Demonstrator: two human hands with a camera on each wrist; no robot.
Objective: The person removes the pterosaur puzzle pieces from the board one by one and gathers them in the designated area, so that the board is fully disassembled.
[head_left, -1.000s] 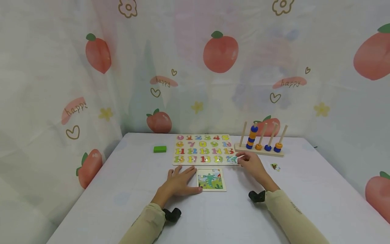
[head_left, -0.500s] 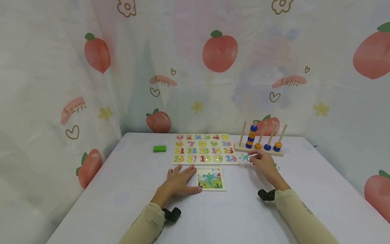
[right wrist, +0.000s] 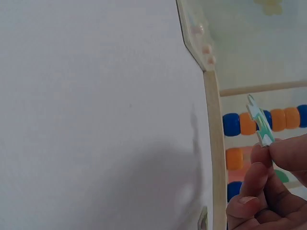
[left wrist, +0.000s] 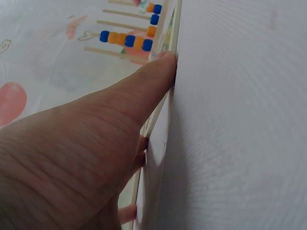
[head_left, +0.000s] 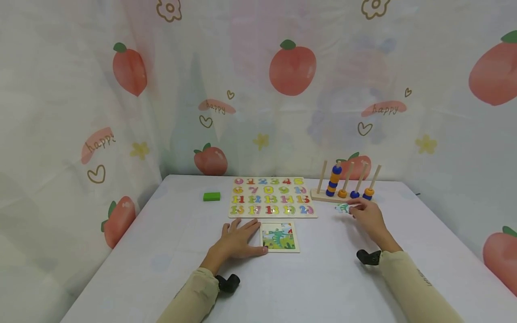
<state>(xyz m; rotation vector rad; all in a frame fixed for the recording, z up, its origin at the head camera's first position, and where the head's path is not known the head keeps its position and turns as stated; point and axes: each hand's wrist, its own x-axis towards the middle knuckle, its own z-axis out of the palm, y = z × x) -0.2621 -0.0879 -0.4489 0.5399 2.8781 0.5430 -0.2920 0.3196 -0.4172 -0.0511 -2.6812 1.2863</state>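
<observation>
A small jigsaw puzzle piece point(head_left: 342, 208), green and white, is pinched between thumb and fingertips of my right hand point(head_left: 369, 220). In the right wrist view the puzzle piece point(right wrist: 261, 122) appears edge-on above the table. My left hand point(head_left: 236, 242) lies with fingers spread at the left side of a square dinosaur jigsaw puzzle point(head_left: 278, 237). Its thumb rests on the puzzle's lower left corner, and the left wrist view shows the thumb point(left wrist: 156, 76) along the frame's edge. Pieces fill the lower part of the puzzle picture; pale backing shows at its upper left.
Behind the puzzle lies a number board point(head_left: 272, 197) with colourful numerals. A wooden peg stand point(head_left: 323, 196) with blue and orange beads stands just beyond my right hand. Farther left is a green block point(head_left: 212, 196). Another piece point(right wrist: 203, 219) partly shows on the table in the right wrist view.
My right hand has moved right with the puzzle piece, from the number board's lower right corner to the front of the peg stand. My left hand has stayed in place.
</observation>
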